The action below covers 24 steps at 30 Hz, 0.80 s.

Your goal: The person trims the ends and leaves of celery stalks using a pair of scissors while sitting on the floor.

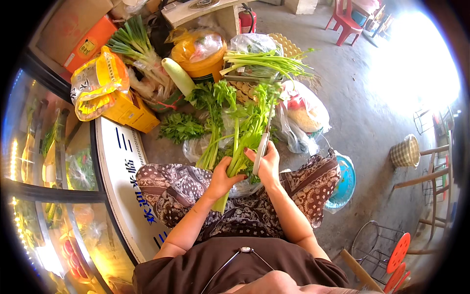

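My left hand (221,179) grips a bunch of leafy celery (239,162) near its base, with the pale root end pointing toward my lap. Around the light handle of a knife (261,152) my right hand (269,166) is closed, its thumb reaching toward the stalks. The blade points away from me beside the celery leaves. More celery (212,141) lies just left of the held bunch, over clear plastic. Cut celery leaves (181,128) are heaped on the floor farther left.
Peeled-looking green stalks (266,61) rest across a tray ahead. Behind the celery stand an orange bucket (200,55), a pale gourd (179,76) and leeks (134,40). Plastic bags (304,110) and a blue basin (342,180) are at right; a glass display cabinet (55,191) is at left.
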{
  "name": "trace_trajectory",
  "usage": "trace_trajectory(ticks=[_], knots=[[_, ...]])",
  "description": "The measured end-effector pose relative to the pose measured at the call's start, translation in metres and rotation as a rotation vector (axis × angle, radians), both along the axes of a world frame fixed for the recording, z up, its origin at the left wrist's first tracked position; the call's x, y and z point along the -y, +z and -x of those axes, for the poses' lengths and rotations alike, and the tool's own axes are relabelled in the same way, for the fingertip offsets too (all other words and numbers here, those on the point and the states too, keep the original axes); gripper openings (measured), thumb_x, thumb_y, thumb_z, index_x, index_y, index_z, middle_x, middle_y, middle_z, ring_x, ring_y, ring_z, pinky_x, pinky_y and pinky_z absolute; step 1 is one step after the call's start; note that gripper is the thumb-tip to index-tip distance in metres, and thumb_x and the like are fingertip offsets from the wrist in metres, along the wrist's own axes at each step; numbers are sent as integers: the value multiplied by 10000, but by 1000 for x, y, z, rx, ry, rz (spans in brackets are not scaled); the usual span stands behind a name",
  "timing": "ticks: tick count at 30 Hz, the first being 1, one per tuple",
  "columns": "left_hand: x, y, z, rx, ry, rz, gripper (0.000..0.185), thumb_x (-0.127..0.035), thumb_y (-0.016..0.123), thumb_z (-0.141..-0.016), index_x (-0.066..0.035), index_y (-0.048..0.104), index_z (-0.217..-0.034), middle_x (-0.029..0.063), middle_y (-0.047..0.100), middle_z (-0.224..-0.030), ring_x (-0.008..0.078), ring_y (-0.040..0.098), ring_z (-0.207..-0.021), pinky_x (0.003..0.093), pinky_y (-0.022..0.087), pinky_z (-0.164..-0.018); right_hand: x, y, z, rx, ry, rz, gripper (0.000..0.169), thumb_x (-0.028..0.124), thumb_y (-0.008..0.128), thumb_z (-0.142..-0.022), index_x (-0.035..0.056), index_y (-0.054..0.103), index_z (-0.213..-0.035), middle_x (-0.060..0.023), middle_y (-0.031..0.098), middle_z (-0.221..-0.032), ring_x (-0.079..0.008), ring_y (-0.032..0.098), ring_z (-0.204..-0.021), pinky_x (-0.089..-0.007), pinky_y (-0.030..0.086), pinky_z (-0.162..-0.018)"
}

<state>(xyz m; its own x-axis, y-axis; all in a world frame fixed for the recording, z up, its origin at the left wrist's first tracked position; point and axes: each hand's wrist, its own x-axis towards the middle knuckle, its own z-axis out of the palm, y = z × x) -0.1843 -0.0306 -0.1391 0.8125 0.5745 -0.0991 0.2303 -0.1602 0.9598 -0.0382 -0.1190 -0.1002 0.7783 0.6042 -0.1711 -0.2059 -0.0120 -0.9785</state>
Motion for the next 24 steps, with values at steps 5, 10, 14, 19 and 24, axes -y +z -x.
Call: trace_trajectory(ticks=[5, 10, 14, 19, 24], knots=[[0, 17, 5, 81, -65, 556, 553, -9, 776, -781, -4, 522, -1273, 61, 636, -1015, 138, 637, -886, 302, 560, -737, 11, -19, -6, -82, 21, -61, 270, 36, 738, -837, 6, 578, -1052, -49, 665, -929, -105, 633, -761, -236, 525, -666], [5, 18, 5, 244, -44, 779, 552, -12, 724, -819, -9, 482, -1315, 67, 645, -961, 177, 657, -785, 331, 582, -678, 12, -12, -8, -171, -31, -158, 268, 49, 751, -834, 29, 510, -950, -24, 596, -800, -90, 578, -628, -237, 517, -548], [8, 18, 3, 189, 42, 737, 417, -8, 719, -841, -19, 521, -1207, 71, 653, -892, 169, 653, -691, 317, 562, -625, 13, -24, -9, -130, -62, -164, 270, 27, 734, -835, 11, 515, -992, -59, 627, -860, -106, 609, -649, -255, 557, -571], [7, 7, 3, 277, 191, 730, 312, -4, 720, -851, -27, 547, -1109, 118, 675, -869, 164, 644, -637, 300, 547, -578, 16, -13, -7, -119, -99, -167, 254, 44, 726, -859, -6, 545, -1030, -68, 653, -886, -107, 634, -686, -239, 559, -581], [-3, 6, 8, 259, 228, 668, 309, -4, 717, -861, -15, 549, -1120, 136, 680, -887, 163, 647, -651, 278, 543, -571, 37, -5, -11, 62, -25, 98, 235, 156, 678, -929, -5, 616, -1087, -28, 679, -875, -97, 646, -735, -279, 557, -600]])
